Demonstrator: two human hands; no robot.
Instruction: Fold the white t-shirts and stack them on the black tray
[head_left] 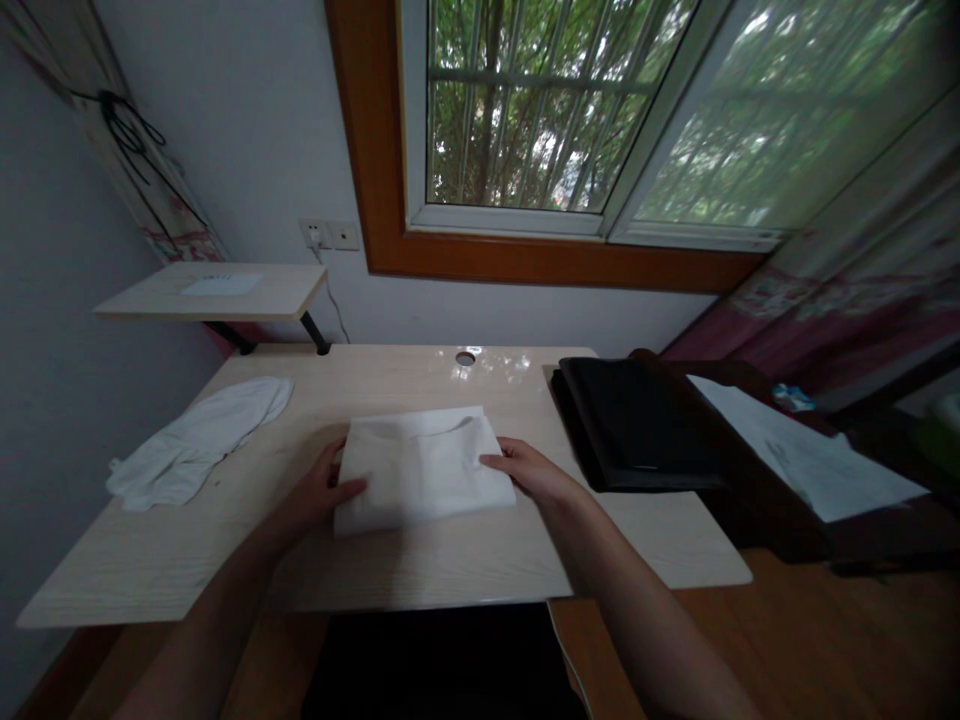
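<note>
A folded white cloth lies in a flat, nearly rectangular bundle near the middle of the desk. Its back layer has a straight edge, and a wavy fold runs along the upper front layer. My left hand grips the left side, thumb on top and fingers at the edge. On the opposite side, my right hand pinches the right edge, its thumb over the top and the other fingers partly hidden. A second white cloth, rumpled and long, rests on the desk to the left.
The pale wooden desk has a round cable hole at the back. A raised shelf bearing a paper stands back left. Black folders or cases lie at right, beside a dark surface with a white sheet.
</note>
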